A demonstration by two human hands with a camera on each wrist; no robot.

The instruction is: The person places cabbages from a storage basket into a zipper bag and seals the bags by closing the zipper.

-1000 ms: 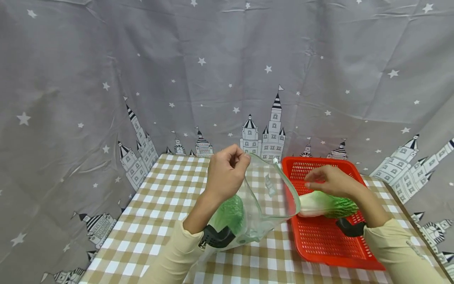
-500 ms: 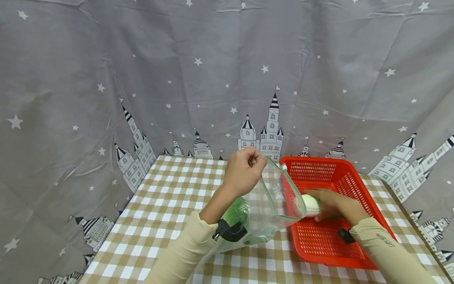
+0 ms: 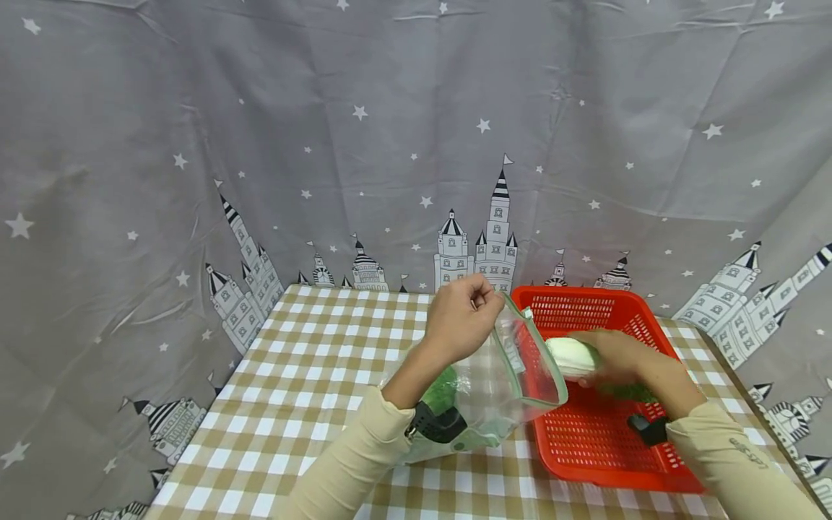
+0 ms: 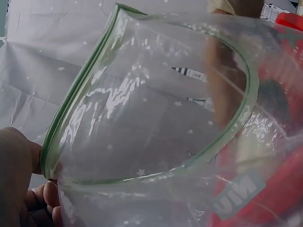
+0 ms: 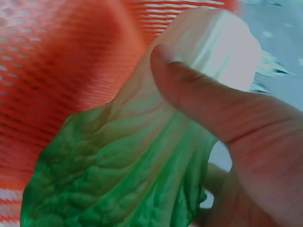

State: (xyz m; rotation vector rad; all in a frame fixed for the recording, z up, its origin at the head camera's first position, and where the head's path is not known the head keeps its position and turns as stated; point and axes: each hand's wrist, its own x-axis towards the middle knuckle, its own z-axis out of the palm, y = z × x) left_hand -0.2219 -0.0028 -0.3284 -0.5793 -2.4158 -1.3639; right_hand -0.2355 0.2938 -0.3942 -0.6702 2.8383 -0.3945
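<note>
My left hand [image 3: 463, 318] pinches the green-edged rim of a clear zip bag [image 3: 484, 393]; in the left wrist view the bag's mouth gapes wide, its green zip strip [image 4: 78, 87] running down to my fingers. Inside the bag lies a green leafy vegetable [image 3: 442, 390], partly hidden by my left wrist. My right hand [image 3: 617, 357] grips a napa cabbage [image 3: 570, 357], its white base towards the bag. Close up in the right wrist view, my thumb lies across the cabbage's pale stalk [image 5: 208, 47], with green leaves [image 5: 128, 175] spreading below.
A red plastic basket [image 3: 604, 477] stands on the right, just beside the bag, beneath my right hand. Brown-and-white checked cloth [image 3: 312, 383] covers the table. A grey curtain [image 3: 364, 144] printed with stars and castles hangs behind.
My right hand has come down onto the cabbage, gripped it and raised it slightly in the basket. My left hand has shifted right with the bag's rim, bringing the mouth nearer the basket.
</note>
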